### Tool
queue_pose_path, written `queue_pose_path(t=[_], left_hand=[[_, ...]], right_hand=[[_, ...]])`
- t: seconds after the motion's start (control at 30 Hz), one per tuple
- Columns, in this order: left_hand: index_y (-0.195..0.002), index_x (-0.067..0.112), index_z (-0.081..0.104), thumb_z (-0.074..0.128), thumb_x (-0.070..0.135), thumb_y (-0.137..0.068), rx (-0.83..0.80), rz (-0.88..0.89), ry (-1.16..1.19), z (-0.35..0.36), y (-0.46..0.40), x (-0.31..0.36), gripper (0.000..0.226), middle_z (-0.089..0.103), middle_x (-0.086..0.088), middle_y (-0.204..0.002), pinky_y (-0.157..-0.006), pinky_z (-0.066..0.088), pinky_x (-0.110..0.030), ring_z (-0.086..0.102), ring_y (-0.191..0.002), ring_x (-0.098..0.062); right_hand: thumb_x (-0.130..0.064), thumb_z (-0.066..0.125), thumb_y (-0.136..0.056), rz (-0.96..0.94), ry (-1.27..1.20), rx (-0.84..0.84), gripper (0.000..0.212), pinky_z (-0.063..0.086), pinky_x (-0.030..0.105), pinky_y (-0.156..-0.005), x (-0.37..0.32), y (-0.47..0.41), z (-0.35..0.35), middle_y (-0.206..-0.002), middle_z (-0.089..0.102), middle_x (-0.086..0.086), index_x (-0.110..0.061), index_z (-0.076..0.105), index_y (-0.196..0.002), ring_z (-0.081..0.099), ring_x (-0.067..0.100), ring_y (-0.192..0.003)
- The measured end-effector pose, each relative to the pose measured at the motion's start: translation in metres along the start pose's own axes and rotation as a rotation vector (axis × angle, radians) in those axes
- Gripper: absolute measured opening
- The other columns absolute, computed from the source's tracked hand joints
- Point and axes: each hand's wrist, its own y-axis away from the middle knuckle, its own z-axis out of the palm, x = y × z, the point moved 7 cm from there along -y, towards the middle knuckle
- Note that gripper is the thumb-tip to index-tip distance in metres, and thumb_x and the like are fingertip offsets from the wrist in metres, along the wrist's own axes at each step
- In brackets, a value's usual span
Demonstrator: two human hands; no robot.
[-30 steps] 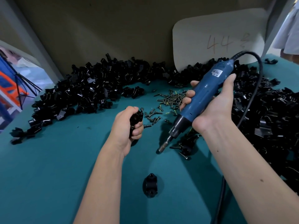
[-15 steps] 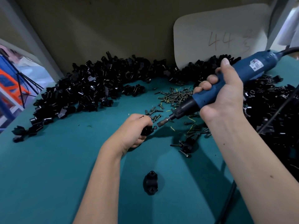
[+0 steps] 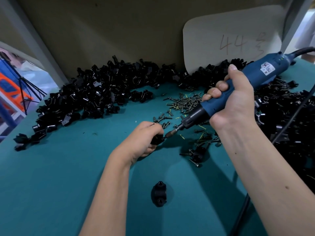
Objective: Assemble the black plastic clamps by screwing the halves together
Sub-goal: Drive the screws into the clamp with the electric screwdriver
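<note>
My left hand (image 3: 143, 142) grips a black clamp (image 3: 156, 140) low over the teal table, most of the clamp hidden by the fingers. My right hand (image 3: 233, 106) holds a blue electric screwdriver (image 3: 238, 89), tilted down to the left. Its bit tip (image 3: 167, 135) touches the right side of the held clamp. A pile of dark screws (image 3: 184, 103) lies just behind the hands. One assembled black clamp (image 3: 158, 193) rests on the table near me.
A large heap of black clamp halves (image 3: 95, 96) curves along the back left, and another heap (image 3: 286, 120) fills the right side. A partly assembled clamp with screws (image 3: 197, 153) lies under the screwdriver. The power cord (image 3: 243, 208) trails down at the right. A white card (image 3: 230, 43) leans on the back wall.
My left hand lowered the clamp toward the table and turned it. My right hand swung the screwdriver flatter and brought its bit from the table up against the clamp.
</note>
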Motion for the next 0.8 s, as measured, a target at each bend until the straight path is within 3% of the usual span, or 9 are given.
queue_pose_path(t=[0.2,0.3,0.4,0.53,0.67,0.8], left_hand=[[-0.078,0.016,0.048,0.054,0.033,-0.073,-0.045,0.005,0.034,0.003,0.0,0.002,0.019,0.032,0.006,-0.05,-0.039,0.017,-0.012,0.021,-0.037,-0.01],[-0.09,0.004,0.067,0.053,0.029,-0.076,-0.099,0.035,0.045,0.004,0.001,0.004,0.032,0.033,0.005,-0.048,-0.037,0.019,-0.013,0.023,-0.036,-0.009],[-0.085,0.001,0.072,0.061,0.038,-0.069,-0.117,0.057,0.06,0.003,0.003,0.005,0.041,0.036,0.003,-0.049,-0.036,0.02,-0.014,0.025,-0.035,-0.009],[-0.073,0.014,0.071,0.063,0.043,-0.064,0.038,0.117,0.116,-0.01,0.003,0.009,0.032,0.044,-0.009,-0.064,-0.038,0.02,-0.015,0.024,-0.04,-0.012],[-0.072,0.017,0.071,0.064,0.043,-0.072,0.257,0.159,0.221,-0.035,0.003,0.006,0.027,0.032,-0.001,-0.054,-0.04,0.017,-0.02,0.022,-0.041,-0.015],[-0.077,0.012,0.069,0.06,0.036,-0.08,0.248,0.155,0.355,-0.038,0.002,0.003,0.025,0.033,0.001,-0.054,-0.036,0.019,-0.019,0.024,-0.039,-0.012]], right_hand=[[-0.026,0.065,-0.099,0.003,-0.022,-0.043,0.025,0.039,0.025,-0.049,-0.001,0.001,0.005,-0.057,0.043,-0.008,-0.021,0.048,-0.08,0.038,0.01,-0.045],[-0.026,0.064,-0.098,-0.001,-0.028,-0.053,0.024,0.039,0.024,-0.05,-0.003,0.001,0.005,-0.057,0.043,-0.008,-0.021,0.049,-0.081,0.038,0.01,-0.045],[-0.028,0.066,-0.098,-0.009,-0.04,-0.045,0.025,0.039,0.024,-0.05,-0.004,0.0,0.004,-0.057,0.043,-0.008,-0.021,0.05,-0.08,0.038,0.01,-0.045],[-0.04,0.069,-0.097,-0.02,-0.034,-0.063,0.031,0.04,0.024,-0.051,-0.011,-0.002,0.004,-0.059,0.044,-0.008,-0.021,0.054,-0.078,0.039,0.009,-0.047],[-0.051,0.077,-0.089,0.035,0.095,0.036,0.039,0.045,0.024,-0.053,-0.003,-0.004,-0.006,-0.062,0.05,-0.007,-0.02,0.053,-0.084,0.045,0.009,-0.048],[-0.033,0.082,-0.087,0.212,0.404,0.081,0.036,0.059,0.033,-0.065,0.022,-0.002,-0.018,-0.074,0.06,0.001,-0.014,0.057,-0.106,0.059,0.015,-0.057]])
